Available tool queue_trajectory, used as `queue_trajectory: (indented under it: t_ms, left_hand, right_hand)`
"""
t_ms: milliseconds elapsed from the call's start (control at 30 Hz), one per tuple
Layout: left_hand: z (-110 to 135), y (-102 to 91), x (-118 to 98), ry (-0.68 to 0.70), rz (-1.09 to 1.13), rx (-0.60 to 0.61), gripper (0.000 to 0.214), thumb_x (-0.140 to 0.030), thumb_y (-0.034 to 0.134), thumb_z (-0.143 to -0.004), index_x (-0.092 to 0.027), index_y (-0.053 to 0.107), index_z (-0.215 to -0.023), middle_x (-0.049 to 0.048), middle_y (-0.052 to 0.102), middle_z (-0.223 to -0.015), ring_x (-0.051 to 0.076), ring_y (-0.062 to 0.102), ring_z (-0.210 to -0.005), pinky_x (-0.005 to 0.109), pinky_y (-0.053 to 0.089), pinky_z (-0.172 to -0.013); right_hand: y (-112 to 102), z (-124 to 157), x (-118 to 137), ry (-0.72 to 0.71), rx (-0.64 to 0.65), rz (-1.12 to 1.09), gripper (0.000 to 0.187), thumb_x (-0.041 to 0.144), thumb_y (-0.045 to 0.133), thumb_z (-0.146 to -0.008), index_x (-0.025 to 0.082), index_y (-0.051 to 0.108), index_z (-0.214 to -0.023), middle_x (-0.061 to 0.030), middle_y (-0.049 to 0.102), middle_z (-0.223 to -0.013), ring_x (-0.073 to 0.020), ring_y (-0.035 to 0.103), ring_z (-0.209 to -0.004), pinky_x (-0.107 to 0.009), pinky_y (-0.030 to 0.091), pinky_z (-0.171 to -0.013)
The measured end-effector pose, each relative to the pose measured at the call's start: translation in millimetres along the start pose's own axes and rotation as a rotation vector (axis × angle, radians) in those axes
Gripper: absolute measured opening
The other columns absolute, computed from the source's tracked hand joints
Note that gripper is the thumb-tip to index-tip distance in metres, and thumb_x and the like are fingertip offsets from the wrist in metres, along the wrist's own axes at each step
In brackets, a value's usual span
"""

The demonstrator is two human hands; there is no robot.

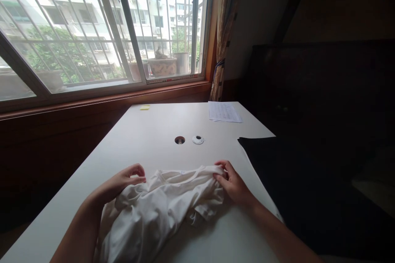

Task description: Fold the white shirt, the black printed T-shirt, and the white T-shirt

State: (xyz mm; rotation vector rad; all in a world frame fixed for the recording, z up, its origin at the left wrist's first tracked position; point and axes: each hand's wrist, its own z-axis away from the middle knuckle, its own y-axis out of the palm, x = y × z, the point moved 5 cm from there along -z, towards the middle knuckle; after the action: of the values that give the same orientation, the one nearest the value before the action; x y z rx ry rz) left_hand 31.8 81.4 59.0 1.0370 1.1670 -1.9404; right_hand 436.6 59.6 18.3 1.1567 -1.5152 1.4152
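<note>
A crumpled white T-shirt (163, 201) lies on the white table in front of me, its neckline facing away from me. My right hand (231, 181) pinches the shirt's far right part, near the collar, between thumb and fingers. Beside the shirt's upper left part is my left hand (131, 176), its fingers curled but apart from the thumb, with no cloth visible between them. The left wrist partly covers the shirt's left edge.
On the white table (123, 148) are a round cable hole (180, 140), a white ring-shaped cover (198, 139), printed papers (224, 112) and a yellow sticky note (145, 107). A barred window (160, 28) and a tied curtain (219, 65) stand beyond.
</note>
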Motion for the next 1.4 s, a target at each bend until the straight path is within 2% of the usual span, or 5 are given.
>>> queue_trajectory:
  t_ms: [367, 567, 833, 1100, 1400]
  left_hand:
    - [-10, 41.2, -22, 0.12, -0.277, 0.157, 0.029, -0.047, 0.071, -0.085, -0.018, 0.074, -0.088, -0.0029, 0.052, -0.07, 0.016, 0.048, -0.067, 0.026, 0.035, -0.061]
    - [-3, 7.7, -43, 0.459, 0.016, -0.232, 0.032, -0.051, 0.06, -0.096, -0.02, 0.065, -0.092, 0.0053, 0.062, -0.102, 0.021, 0.059, -0.095, 0.03, 0.049, -0.084]
    - [1, -22.3, -14, 0.303, 0.083, -0.726, 0.039, -0.065, 0.055, -0.093, -0.027, 0.051, -0.102, -0.0058, 0.057, -0.074, 0.014, 0.051, -0.062, 0.022, 0.042, -0.057]
    - [4, -26.8, -11, 0.239, -0.044, -0.351, 0.049, -0.055, 0.071, -0.085, -0.026, 0.058, -0.122, 0.0024, 0.073, -0.097, 0.022, 0.07, -0.086, 0.029, 0.052, -0.075]
    - [38, -15.3, -27, 0.19, 0.246, 0.202, 0.06, -0.04, 0.075, -0.09, -0.03, 0.05, -0.143, 0.0078, 0.071, -0.118, 0.027, 0.066, -0.109, 0.034, 0.053, -0.088]
  right_hand:
    - [-22, -3, 4, 0.003, -0.261, -0.309, 0.048, 0.048, 0.075, -0.087, 0.03, 0.057, -0.128, -0.0009, 0.057, -0.108, -0.0182, 0.062, -0.095, -0.028, 0.05, -0.083]
    - [-27, -6, 1, 0.052, -0.332, -0.496, 0.053, 0.047, 0.08, -0.083, 0.032, 0.056, -0.128, 0.0009, 0.059, -0.103, -0.0161, 0.061, -0.086, -0.026, 0.05, -0.072]
    - [-1, -7, -2, 0.052, 0.057, -0.284, 0.073, 0.045, 0.078, -0.084, 0.033, 0.04, -0.145, -0.007, 0.06, -0.125, -0.0219, 0.063, -0.103, -0.04, 0.053, -0.092]
    - [-3, -7, 16, -0.119, 0.136, 0.464, 0.021, 0.033, 0.072, -0.082, 0.02, 0.06, -0.071, -0.0053, 0.061, -0.09, -0.027, 0.057, -0.098, -0.041, 0.045, -0.089]
    - [-47, -7, 22, 0.133, -0.126, -0.419, 0.035, 0.058, 0.068, -0.09, 0.025, 0.066, -0.1, 0.0002, 0.066, -0.091, -0.0197, 0.061, -0.086, -0.029, 0.05, -0.076]
